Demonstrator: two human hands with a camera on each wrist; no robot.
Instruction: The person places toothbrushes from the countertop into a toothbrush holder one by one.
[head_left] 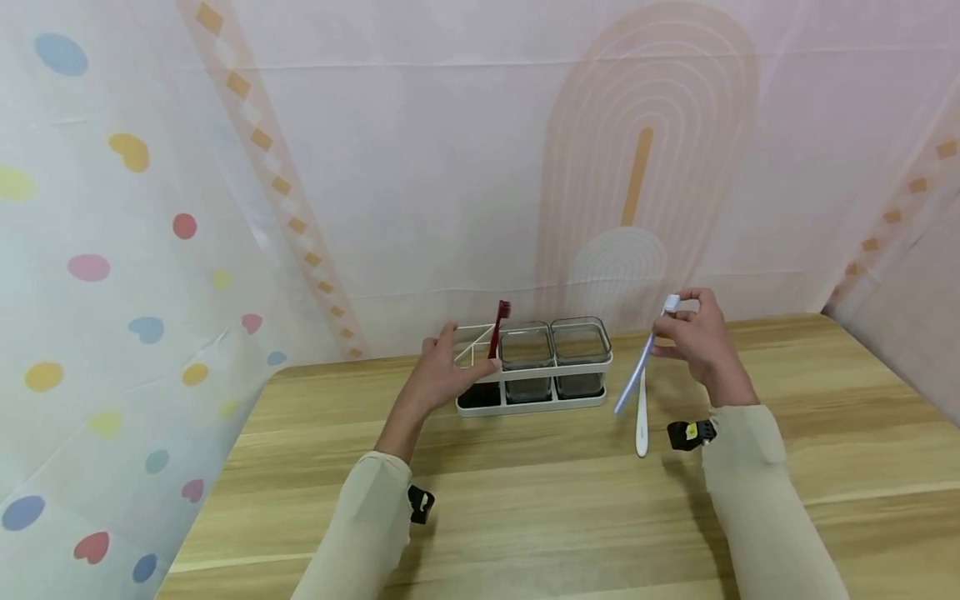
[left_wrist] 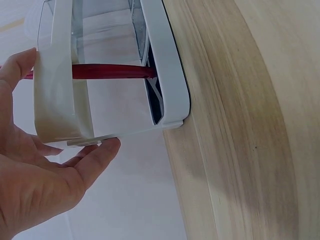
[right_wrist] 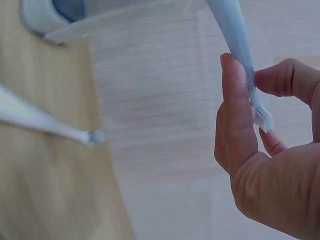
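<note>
Above wooden table [head_left: 525, 500], right hand [head_left: 697, 337] fingers pinch blue toothbrush [head_left: 637, 371], bristles up, handle slanting down-left.

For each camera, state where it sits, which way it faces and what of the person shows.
Head: on the head, looking forward and down at the table; both hands and sleeves show.
Left wrist: beside the left hand, facing the white rack and red toothbrush.
Right wrist: beside the right hand pinching the blue toothbrush.
Shared: rack and red toothbrush appear in head and left-wrist views.
</note>
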